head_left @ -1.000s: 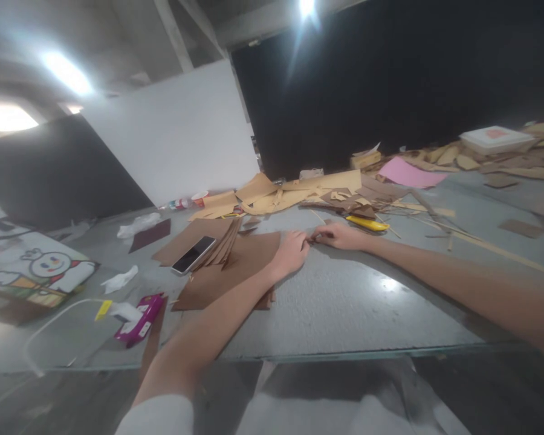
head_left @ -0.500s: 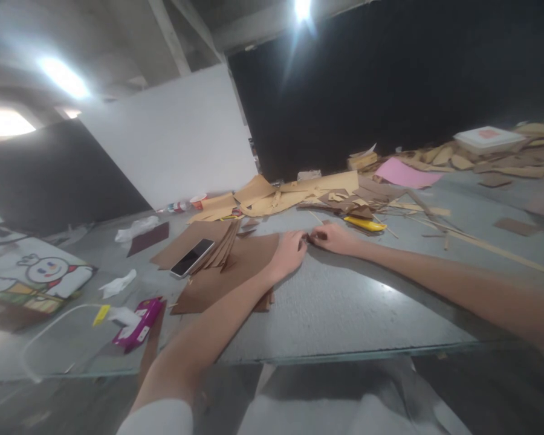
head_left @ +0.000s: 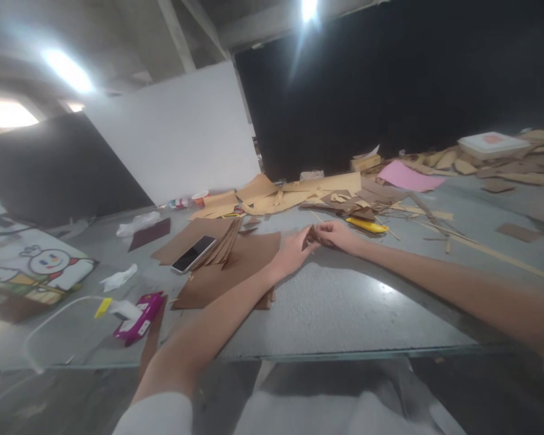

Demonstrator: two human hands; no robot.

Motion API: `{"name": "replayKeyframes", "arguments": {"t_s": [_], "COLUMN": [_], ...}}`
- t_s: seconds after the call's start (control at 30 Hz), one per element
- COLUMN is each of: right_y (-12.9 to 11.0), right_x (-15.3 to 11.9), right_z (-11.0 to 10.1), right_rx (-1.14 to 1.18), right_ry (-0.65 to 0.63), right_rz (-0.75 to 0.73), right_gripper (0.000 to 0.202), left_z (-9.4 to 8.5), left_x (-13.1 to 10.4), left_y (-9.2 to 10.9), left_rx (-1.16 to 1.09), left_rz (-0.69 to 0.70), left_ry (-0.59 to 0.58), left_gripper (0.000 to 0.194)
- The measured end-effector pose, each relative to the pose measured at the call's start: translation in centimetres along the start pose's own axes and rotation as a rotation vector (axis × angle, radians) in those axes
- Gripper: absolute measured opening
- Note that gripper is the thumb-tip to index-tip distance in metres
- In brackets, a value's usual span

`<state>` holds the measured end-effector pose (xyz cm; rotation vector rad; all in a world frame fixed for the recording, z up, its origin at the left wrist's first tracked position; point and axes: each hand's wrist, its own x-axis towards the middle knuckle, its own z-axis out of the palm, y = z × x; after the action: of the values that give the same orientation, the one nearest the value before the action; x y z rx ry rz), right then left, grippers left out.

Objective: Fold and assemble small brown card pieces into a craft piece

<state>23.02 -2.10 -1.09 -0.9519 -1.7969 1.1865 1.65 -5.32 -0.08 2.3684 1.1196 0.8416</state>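
My left hand (head_left: pixel 294 254) and my right hand (head_left: pixel 338 237) meet above the middle of the table, fingertips nearly touching. Between them is a small brown piece (head_left: pixel 312 234), likely the same leather-like sheet material as nearby. The fingers of both hands are pinched on it, and they partly hide it. Beneath my left wrist lie larger brown sheets (head_left: pixel 236 266), with a fanned stack of brown pieces (head_left: pixel 222 241) on top. A phone (head_left: pixel 194 254) rests on that stack. Just beyond my right hand lies a yellow cutter-like tool (head_left: pixel 367 225).
Tan sheets and scraps (head_left: pixel 294 193) pile up along the back, with a pink sheet (head_left: pixel 410 176) and a white box (head_left: pixel 493 145) farther right. A purple wipes pack (head_left: pixel 139 320), crumpled tissue (head_left: pixel 119 278) and a printed bag (head_left: pixel 36 266) are at left. The glass edge (head_left: pixel 317 357) runs in front.
My hands have come closer together and lifted slightly; the left fingers now reach up against the right ones around the small brown piece. The view has shifted a little.
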Motion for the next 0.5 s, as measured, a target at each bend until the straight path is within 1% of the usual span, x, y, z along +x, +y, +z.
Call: {"name": "replayKeyframes", "arguments": {"t_s": [0.1,0.2,0.3,0.4,0.5], "right_y": [-0.4,-0.9,-0.9,-0.5,0.0], "right_x": [-0.1,-0.3,-0.3,-0.2,-0.1], "right_z": [0.0,0.2,0.3,0.3,0.2], "right_rx": [-0.027,-0.07,-0.095,-0.101,-0.125], "right_ry": [-0.028,-0.053,-0.007,0.056,0.073], "right_rz": [-0.008,0.0,-0.022,-0.106,-0.191], "right_gripper": [0.053,0.053,0.05,0.047,0.042], "left_z": [0.0,-0.1,-0.1,-0.1,-0.1], "left_x": [-0.1,-0.2,-0.1,-0.1,0.0], "left_y": [0.0,0.0,-0.1,-0.2,-0.3], "left_rx": [-0.011,0.011,0.019,-0.008,-0.027], "left_rz": [-0.005,-0.002,0.002,0.012,0.03], "left_ry": [0.032,0.057,0.071,0.086,0.083], "left_gripper": [0.042,0.036,0.033,0.03,0.031]}}
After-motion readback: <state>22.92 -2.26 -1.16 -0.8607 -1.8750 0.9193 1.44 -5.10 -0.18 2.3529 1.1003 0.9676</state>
